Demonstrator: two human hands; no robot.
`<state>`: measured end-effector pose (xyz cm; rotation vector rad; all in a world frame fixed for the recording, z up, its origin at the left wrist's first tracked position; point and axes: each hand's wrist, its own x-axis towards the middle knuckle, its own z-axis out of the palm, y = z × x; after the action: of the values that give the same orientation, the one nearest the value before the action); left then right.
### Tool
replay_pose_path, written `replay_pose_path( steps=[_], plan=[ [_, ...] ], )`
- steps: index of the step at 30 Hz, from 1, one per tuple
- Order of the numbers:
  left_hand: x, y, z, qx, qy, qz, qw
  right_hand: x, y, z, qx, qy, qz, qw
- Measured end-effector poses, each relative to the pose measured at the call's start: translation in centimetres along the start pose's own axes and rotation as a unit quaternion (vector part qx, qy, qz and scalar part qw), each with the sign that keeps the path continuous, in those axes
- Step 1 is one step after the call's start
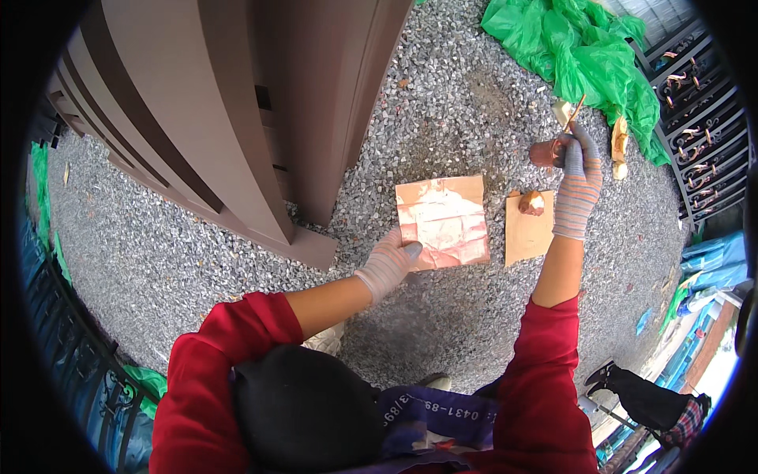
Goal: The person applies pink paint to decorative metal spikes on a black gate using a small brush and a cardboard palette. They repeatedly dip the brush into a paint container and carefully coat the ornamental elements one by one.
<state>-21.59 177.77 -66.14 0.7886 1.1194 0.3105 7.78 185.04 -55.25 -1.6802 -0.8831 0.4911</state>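
In the middle of the scene, a pale, creased cardboard sheet (442, 223) with reddish-brown smears is held above grey gravel (446, 95). The left hand (387, 265), in a striped knit glove, is clamped on the sheet's near left corner, its thumb laid over the upper face. The right hand (579, 186), similarly gloved, is well apart from the left, farther off and to the right. Its fingers are closed on a slender stick (579, 109) that points toward the far side. A brown cup (545, 153) touches the left side of these fingers; how firmly it is gripped cannot be told.

Between the sheet and the right forearm, a smaller cardboard piece (527, 241) lies on the gravel, bearing a rounded brown object (531, 203) with a pale golden patch. Farther right lie a whitish lump (562, 112), a yellowish crumpled piece (620, 142) and, beyond them, green plastic sheeting (580, 59). A dark metal railing (714, 118) with coppery ornaments borders the far right. A large brown metal structure (229, 103) fills the far left. At the near right, another person (651, 399) appears in dark trousers.
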Motion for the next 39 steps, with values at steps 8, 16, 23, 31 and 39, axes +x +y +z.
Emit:
replay_pose_path(
  steps=[8, 16, 23, 31, 39],
  plan=[
    [4.2, 3.2, 1.0, -0.148, 0.059, 0.114, 0.981, -3.4, 10.9, -7.0, -0.036, 0.192, 0.088, 0.977],
    [7.8, 4.5, 3.1, -0.150, 0.024, 0.121, 0.981, 0.3, 14.6, -4.7, -0.219, 0.058, 0.022, 0.974],
    [8.4, 6.8, 4.7, -0.006, 0.061, 0.101, 0.993, 1.3, 9.7, -1.2, -0.119, 0.070, 0.131, 0.982],
    [12.3, 6.5, 5.3, 0.055, 0.080, 0.176, 0.980, 2.1, 10.9, -1.8, -0.109, 0.008, -0.013, 0.994],
    [12.0, 7.3, 5.6, 0.317, 0.043, 0.202, 0.926, 2.7, 6.5, -2.1, -0.226, -0.072, -0.131, 0.963]
  ],
)
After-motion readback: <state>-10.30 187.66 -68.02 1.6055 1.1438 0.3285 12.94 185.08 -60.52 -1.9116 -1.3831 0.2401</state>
